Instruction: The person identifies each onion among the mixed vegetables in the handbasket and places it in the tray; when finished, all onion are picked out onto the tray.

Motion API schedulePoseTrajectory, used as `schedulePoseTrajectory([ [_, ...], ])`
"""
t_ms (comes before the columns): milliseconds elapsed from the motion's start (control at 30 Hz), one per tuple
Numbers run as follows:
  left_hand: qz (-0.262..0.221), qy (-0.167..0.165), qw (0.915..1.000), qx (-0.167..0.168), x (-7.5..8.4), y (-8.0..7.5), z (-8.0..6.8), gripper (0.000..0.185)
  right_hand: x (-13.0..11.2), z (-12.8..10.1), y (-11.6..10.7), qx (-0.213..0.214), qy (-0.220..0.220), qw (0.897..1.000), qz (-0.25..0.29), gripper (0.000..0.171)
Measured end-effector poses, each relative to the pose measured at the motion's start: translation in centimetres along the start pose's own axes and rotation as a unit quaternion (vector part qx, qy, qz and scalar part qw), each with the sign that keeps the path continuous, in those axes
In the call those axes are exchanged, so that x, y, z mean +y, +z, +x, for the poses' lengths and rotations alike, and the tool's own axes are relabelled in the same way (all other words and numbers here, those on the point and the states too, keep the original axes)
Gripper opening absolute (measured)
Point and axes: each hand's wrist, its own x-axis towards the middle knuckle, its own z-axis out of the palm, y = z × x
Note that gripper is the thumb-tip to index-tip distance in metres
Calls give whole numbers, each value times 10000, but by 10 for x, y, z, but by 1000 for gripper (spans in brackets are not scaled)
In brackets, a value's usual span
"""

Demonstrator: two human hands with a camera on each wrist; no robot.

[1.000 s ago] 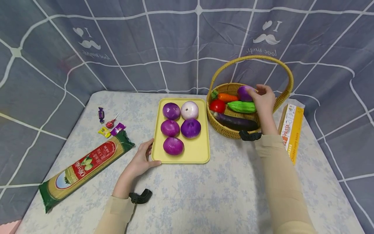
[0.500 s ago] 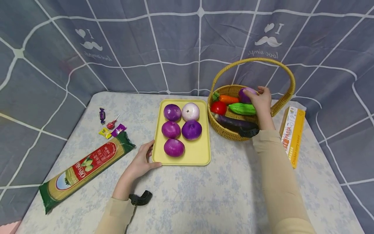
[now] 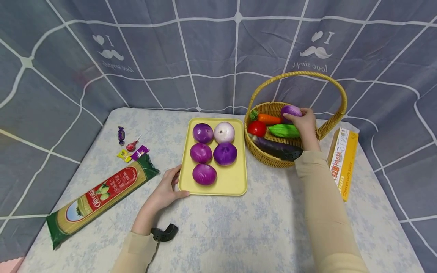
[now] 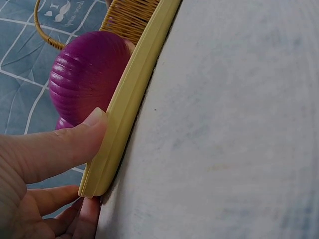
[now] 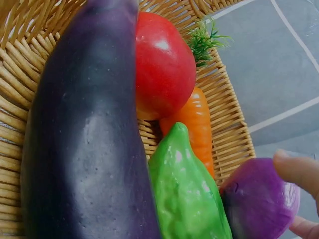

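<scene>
My left hand (image 3: 172,185) grips the near-left corner of a yellow tray (image 3: 235,182), thumb on the rim (image 4: 134,84) and fingers (image 4: 75,209) beneath. Several purple onions (image 3: 204,174) and a white one (image 3: 224,132) lie on the tray. My right hand (image 3: 302,122) reaches into a wicker basket (image 3: 269,159) and its fingers (image 5: 299,172) curl round a purple onion (image 3: 291,110) (image 5: 259,204) at the far side. Beside it lie a green gourd (image 5: 187,194), a carrot (image 5: 197,119), a tomato (image 5: 162,64) and an eggplant (image 5: 84,139).
A spaghetti packet (image 3: 102,193) lies at the left with a few wrapped sweets (image 3: 129,146) behind it. A yellow pasta box (image 3: 345,163) lies right of the basket. The basket's tall handle (image 3: 300,74) arches over my right hand. A grey curtain hangs behind the table.
My right hand has lowered a little and closed tighter round the purple onion in the basket. My left hand has stayed on the tray corner.
</scene>
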Motion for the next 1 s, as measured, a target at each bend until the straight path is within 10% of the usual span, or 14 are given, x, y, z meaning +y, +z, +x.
schedulePoseTrajectory([
  [1000, 37, 102, 9999, -20, 0, -2, -2, 94, -6, -4, -5, -105, -49, 9988, -468, 77],
])
